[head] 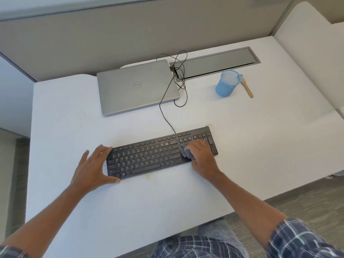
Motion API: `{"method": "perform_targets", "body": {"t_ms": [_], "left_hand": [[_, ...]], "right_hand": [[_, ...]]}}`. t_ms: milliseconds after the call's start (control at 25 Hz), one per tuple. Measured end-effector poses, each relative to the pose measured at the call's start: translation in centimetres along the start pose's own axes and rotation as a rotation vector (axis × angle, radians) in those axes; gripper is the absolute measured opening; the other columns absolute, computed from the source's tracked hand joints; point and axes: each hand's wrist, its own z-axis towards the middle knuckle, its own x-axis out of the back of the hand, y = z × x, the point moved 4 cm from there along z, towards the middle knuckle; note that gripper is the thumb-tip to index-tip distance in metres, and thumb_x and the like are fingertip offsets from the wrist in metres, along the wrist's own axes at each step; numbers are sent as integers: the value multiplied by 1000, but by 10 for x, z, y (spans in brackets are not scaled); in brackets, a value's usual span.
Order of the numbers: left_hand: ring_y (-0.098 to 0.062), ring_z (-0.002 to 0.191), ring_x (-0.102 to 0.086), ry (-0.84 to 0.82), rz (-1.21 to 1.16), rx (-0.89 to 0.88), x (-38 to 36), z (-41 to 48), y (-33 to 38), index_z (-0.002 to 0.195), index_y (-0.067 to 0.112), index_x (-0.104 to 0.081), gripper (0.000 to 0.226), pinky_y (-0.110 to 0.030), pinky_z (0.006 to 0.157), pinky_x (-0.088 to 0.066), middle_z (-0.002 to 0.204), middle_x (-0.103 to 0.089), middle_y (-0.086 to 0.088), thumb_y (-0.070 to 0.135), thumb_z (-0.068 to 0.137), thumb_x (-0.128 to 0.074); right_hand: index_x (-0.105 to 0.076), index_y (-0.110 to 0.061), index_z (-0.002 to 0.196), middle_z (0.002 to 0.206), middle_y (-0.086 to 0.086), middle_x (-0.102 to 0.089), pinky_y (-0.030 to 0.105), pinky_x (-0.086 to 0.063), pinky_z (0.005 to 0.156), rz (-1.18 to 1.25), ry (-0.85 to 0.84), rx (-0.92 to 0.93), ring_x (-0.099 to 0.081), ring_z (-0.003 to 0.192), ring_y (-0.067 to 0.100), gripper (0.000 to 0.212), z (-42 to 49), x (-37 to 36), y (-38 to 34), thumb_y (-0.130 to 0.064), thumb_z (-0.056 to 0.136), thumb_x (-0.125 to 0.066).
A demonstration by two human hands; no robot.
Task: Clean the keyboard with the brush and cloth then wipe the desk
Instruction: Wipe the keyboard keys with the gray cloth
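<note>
A black keyboard [158,153] lies on the white desk [260,136], tilted so its right end is farther away. My left hand [93,165] grips the keyboard's left end, thumb at the near corner and fingers at the far corner. My right hand [202,157] presses a bunched grey cloth [187,154] onto the keys near the right end. The wooden-handled brush [247,88] lies on the desk at the back right, its head hidden behind a blue mesh cup [226,83].
A shut silver laptop [135,86] sits behind the keyboard. The keyboard's black cable [163,112] loops from it toward a grey cable tray [219,65] in the desk. Partition walls stand at the back and right. The desk edge runs near my body.
</note>
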Motion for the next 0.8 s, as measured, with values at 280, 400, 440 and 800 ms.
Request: {"method": "perform_targets", "body": {"t_ms": [280,400,440,800], "left_hand": [[-14,157,-34,-1,19,17,1,-1,5,167,22,-34,136,-43,135,-1,169,-33,7,77,57,-92],[-16,155,-39,-20,64,5,3,0,6,168,22,-32,135,-46,135,-2,168,-32,8,80,60,-89],[-16,156,-38,-23,69,-2,3,0,6,168,21,-31,134,-48,135,-2,168,-31,8,80,61,-88],[-14,162,-24,-14,29,12,-1,-2,3,168,22,-30,135,-49,135,0,169,-30,8,77,61,-90]], "right_hand": [[-68,-15,97,104,-3,-69,34,-37,112,223,-207,204,-58,110,18,33,5,-87,-135,3,88,-43],[-69,-14,102,111,-2,-70,37,-39,117,223,-224,296,-60,114,17,28,6,-78,-108,7,92,-54],[-69,-14,102,111,-3,-70,40,-40,117,219,-198,258,-61,115,15,30,4,-70,-92,10,92,-54],[-71,-11,117,120,3,-64,45,-43,109,62,-114,56,-55,121,27,51,2,-36,-56,15,74,-63]]}}
